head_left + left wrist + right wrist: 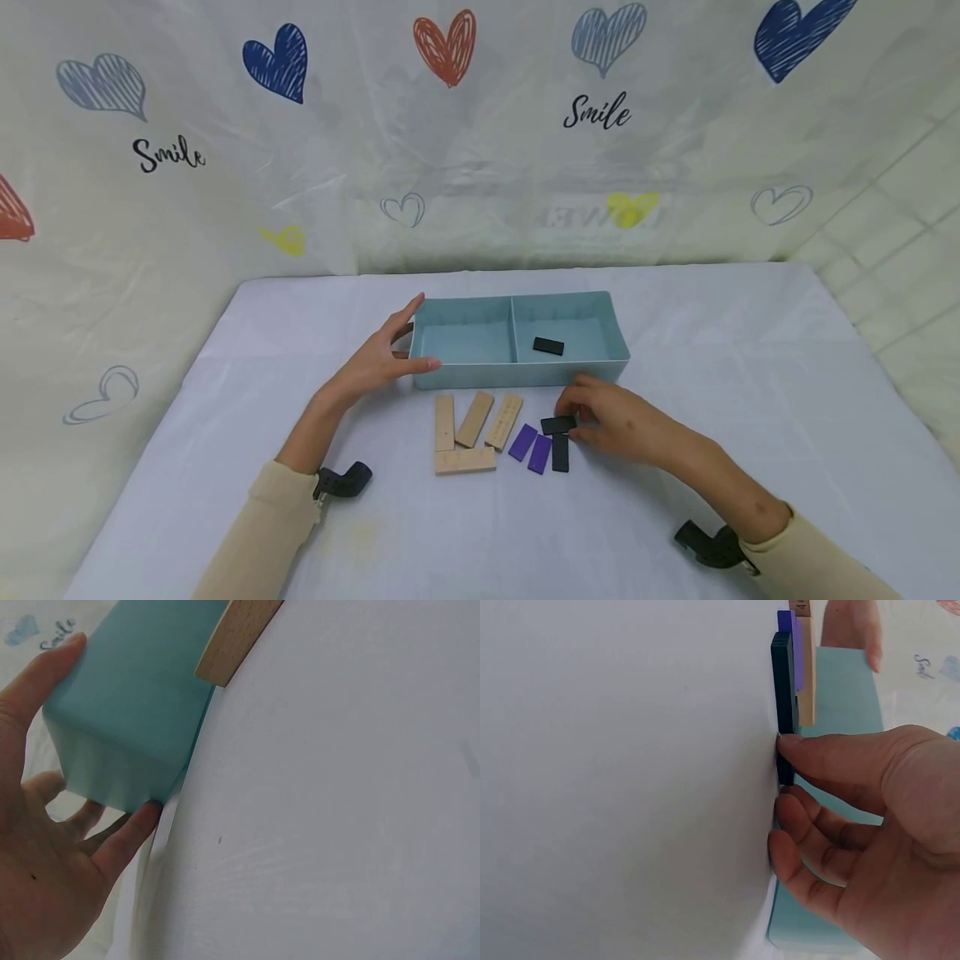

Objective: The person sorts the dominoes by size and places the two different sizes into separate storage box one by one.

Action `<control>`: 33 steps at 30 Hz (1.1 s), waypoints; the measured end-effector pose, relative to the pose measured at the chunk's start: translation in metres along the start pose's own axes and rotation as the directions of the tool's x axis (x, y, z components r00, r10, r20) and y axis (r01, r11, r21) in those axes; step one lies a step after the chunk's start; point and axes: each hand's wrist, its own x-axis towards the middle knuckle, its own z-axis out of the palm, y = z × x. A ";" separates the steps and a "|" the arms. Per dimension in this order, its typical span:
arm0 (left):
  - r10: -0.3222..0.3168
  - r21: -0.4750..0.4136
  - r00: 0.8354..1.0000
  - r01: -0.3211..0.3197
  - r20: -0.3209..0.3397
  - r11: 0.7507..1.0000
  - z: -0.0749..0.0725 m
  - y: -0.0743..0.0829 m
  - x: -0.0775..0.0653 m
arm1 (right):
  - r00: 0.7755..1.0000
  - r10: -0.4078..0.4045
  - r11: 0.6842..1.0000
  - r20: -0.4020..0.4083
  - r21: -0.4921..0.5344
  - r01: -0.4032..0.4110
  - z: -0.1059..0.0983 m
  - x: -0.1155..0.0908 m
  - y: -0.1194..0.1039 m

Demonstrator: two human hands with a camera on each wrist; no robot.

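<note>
A light-blue two-compartment box point(525, 375) stands on the table. My left hand point(378, 358) grips its left end, thumb at the front corner and fingers round the end wall, as the left wrist view shows too point(67, 877). One black block point(548, 346) lies in the right compartment. In front of the box my right hand point(618, 417) pinches another black block point(557, 426) between thumb and fingers, close to the tabletop. A further black block point(560, 454) lies just below it, beside two purple blocks point(522, 442). In the right wrist view, my thumb point(832, 756) partly covers the pinched block.
Several light wooden blocks point(465, 461) lie left of the purple ones, near the box's front wall. A white cloth covers the table point(450, 542). Behind it hangs a sheet point(487, 150) printed with hearts. Each wrist bears a black camera mount point(345, 481).
</note>
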 end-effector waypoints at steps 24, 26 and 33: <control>-0.006 0.008 1.000 0.007 -0.008 1.000 0.001 0.002 -0.001 | 0.992 -0.041 0.994 -0.120 0.100 0.053 0.000 -0.001 0.002; -0.008 0.010 1.000 0.008 -0.007 1.000 0.001 0.002 -0.001 | 0.989 -0.052 0.992 -0.142 0.106 0.067 0.000 -0.001 0.001; -0.006 0.009 1.000 0.006 -0.007 1.000 0.002 0.001 -0.001 | 0.976 -0.073 0.988 -0.203 0.116 0.098 0.000 -0.001 -0.001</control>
